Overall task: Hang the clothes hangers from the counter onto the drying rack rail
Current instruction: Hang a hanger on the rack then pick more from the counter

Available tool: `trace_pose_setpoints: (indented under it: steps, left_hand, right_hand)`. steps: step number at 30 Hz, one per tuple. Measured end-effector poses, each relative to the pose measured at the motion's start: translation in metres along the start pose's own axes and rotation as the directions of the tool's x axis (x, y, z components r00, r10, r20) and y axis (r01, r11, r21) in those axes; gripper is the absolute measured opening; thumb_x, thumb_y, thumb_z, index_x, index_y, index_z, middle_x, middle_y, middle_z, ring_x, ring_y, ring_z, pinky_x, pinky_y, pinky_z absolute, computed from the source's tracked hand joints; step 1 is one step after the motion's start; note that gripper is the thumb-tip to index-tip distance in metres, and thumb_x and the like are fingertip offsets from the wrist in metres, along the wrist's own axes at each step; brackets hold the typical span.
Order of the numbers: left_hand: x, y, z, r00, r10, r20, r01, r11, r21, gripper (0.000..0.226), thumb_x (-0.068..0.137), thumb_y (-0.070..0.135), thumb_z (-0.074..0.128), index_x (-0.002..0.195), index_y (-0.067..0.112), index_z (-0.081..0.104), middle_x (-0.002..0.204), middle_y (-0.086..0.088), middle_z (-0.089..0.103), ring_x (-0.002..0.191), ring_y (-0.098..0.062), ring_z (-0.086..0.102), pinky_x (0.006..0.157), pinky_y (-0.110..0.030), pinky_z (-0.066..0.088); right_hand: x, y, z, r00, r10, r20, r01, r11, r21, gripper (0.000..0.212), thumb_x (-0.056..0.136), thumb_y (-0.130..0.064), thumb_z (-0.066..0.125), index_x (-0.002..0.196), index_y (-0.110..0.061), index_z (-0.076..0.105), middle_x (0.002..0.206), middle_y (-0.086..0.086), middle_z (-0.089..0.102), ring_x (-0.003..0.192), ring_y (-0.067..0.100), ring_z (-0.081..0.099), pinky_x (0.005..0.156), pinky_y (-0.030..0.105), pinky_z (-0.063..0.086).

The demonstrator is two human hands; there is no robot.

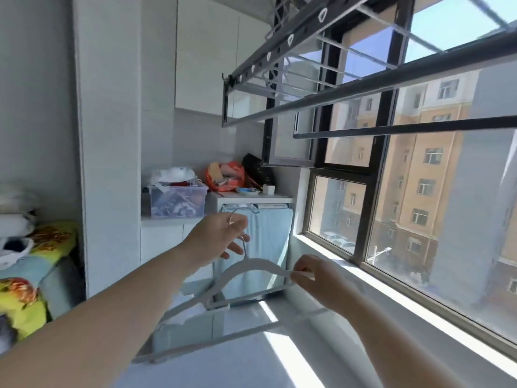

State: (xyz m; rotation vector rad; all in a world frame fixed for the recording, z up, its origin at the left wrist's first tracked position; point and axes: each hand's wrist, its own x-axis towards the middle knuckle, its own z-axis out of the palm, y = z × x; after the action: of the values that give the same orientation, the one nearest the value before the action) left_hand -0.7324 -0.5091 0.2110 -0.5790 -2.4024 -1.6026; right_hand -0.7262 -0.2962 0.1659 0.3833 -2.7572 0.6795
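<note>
A white clothes hanger (pixel 251 266) hangs in the air above the white counter (pixel 279 357). My left hand (pixel 221 236) grips its metal hook, fingers curled round the wire. My right hand (pixel 316 278) pinches the hanger's right shoulder. A second white hanger (pixel 223 338) seems to lie just below it, near my forearms. The dark drying rack rail (pixel 349 96) runs overhead from upper right toward the middle, well above both hands, with a second lower rail (pixel 405 128) near the window.
A large window (pixel 419 205) with a dark frame fills the right side. At the back stand a clear storage bin (pixel 177 201), bags and a blue towel (pixel 260 242). A bed with patterned bedding (pixel 25 289) lies at the left.
</note>
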Motion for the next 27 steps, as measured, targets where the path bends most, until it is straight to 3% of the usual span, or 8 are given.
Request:
trace_pose_setpoints:
  steps: [3, 6, 10, 14, 18, 21, 24, 27]
  left_hand:
    - [0.048, -0.031, -0.029, 0.999, -0.029, -0.017, 0.032, 0.985, 0.171, 0.027, 0.090, 0.029, 0.049, 0.115, 0.018, 0.053, 0.090, 0.006, 0.061, 0.078, -0.008, 0.059, 0.065, -0.015, 0.043]
    - [0.094, -0.058, -0.060, 0.997, -0.080, -0.020, 0.081, 0.904, 0.421, 0.025, 0.092, 0.029, 0.046, 0.104, 0.013, 0.061, 0.093, 0.003, 0.061, 0.083, -0.009, 0.054, 0.066, -0.013, 0.037]
    - [0.147, -0.085, -0.086, 0.990, -0.041, -0.138, 0.103, 0.873, 0.476, 0.024, 0.093, 0.025, 0.045, 0.074, 0.022, 0.058, 0.074, 0.008, 0.060, 0.063, -0.004, 0.056, 0.055, -0.008, 0.038]
    - [0.196, -0.115, -0.112, 0.970, 0.016, -0.242, 0.121, 0.832, 0.542, 0.021, 0.092, 0.019, 0.047, 0.075, 0.019, 0.059, 0.071, 0.004, 0.063, 0.046, -0.003, 0.049, 0.049, -0.016, 0.037]
    - [0.255, -0.140, -0.147, 0.958, 0.074, -0.275, 0.081, 0.854, 0.514, 0.031, 0.089, 0.013, 0.050, 0.063, 0.031, 0.055, 0.059, 0.011, 0.059, 0.042, -0.003, 0.045, 0.049, -0.017, 0.038]
    - [0.308, -0.159, -0.175, 0.951, 0.138, -0.276, 0.046, 0.821, 0.569, 0.020, 0.088, 0.017, 0.051, 0.073, 0.027, 0.061, 0.060, 0.013, 0.059, 0.043, 0.000, 0.048, 0.046, -0.012, 0.035]
    - [0.362, -0.178, -0.203, 0.948, 0.171, -0.267, 0.051, 0.751, 0.659, 0.017, 0.090, 0.022, 0.048, 0.092, 0.023, 0.065, 0.074, 0.007, 0.065, 0.060, -0.010, 0.052, 0.055, -0.023, 0.036]
    - [0.413, -0.191, -0.233, 0.948, 0.188, -0.256, 0.054, 0.697, 0.715, 0.020, 0.091, 0.026, 0.046, 0.100, 0.022, 0.064, 0.091, 0.001, 0.068, 0.069, -0.017, 0.054, 0.061, -0.026, 0.039]
  right_hand:
    - [0.076, 0.004, 0.003, 0.999, -0.048, -0.005, 0.048, 0.997, 0.052, 0.007, 0.090, -0.024, 0.052, 0.089, -0.020, 0.058, 0.085, -0.009, 0.053, 0.077, 0.007, 0.050, 0.056, 0.010, 0.034]
    - [0.156, 0.008, -0.001, 0.997, -0.081, -0.021, 0.083, 0.992, 0.099, 0.007, 0.090, -0.023, 0.053, 0.084, -0.021, 0.055, 0.083, -0.007, 0.054, 0.067, 0.004, 0.048, 0.047, 0.008, 0.035]
    - [0.254, 0.007, -0.002, 0.994, -0.099, -0.052, 0.107, 0.977, 0.182, 0.012, 0.088, -0.023, 0.056, 0.076, -0.023, 0.055, 0.081, 0.001, 0.058, 0.072, 0.017, 0.052, 0.050, 0.019, 0.035]
    - [0.328, 0.000, 0.015, 0.987, -0.149, -0.062, 0.158, 0.967, 0.201, 0.012, 0.087, -0.022, 0.058, 0.076, -0.024, 0.056, 0.076, -0.003, 0.058, 0.061, 0.013, 0.049, 0.043, 0.014, 0.035]
    - [0.394, -0.007, 0.037, 0.978, -0.169, -0.119, 0.188, 0.967, 0.173, 0.015, 0.087, -0.025, 0.058, 0.074, -0.030, 0.055, 0.081, -0.004, 0.060, 0.069, 0.014, 0.054, 0.050, 0.016, 0.037]
    - [0.443, -0.013, 0.047, 0.970, -0.177, -0.164, 0.188, 0.981, 0.053, 0.005, 0.087, -0.020, 0.057, 0.090, -0.023, 0.060, 0.088, -0.004, 0.059, 0.082, 0.017, 0.058, 0.062, 0.021, 0.042]
    - [0.492, -0.028, 0.050, 0.948, -0.180, -0.264, 0.162, 0.983, -0.087, 0.026, 0.088, -0.016, 0.054, 0.114, -0.013, 0.057, 0.110, 0.003, 0.061, 0.105, 0.021, 0.055, 0.091, 0.030, 0.042]
    - [0.538, -0.047, 0.049, 0.892, -0.314, -0.326, 0.084, 0.823, -0.561, 0.033, 0.092, -0.012, 0.043, 0.124, -0.014, 0.049, 0.129, 0.005, 0.050, 0.125, 0.023, 0.037, 0.109, 0.034, 0.019]
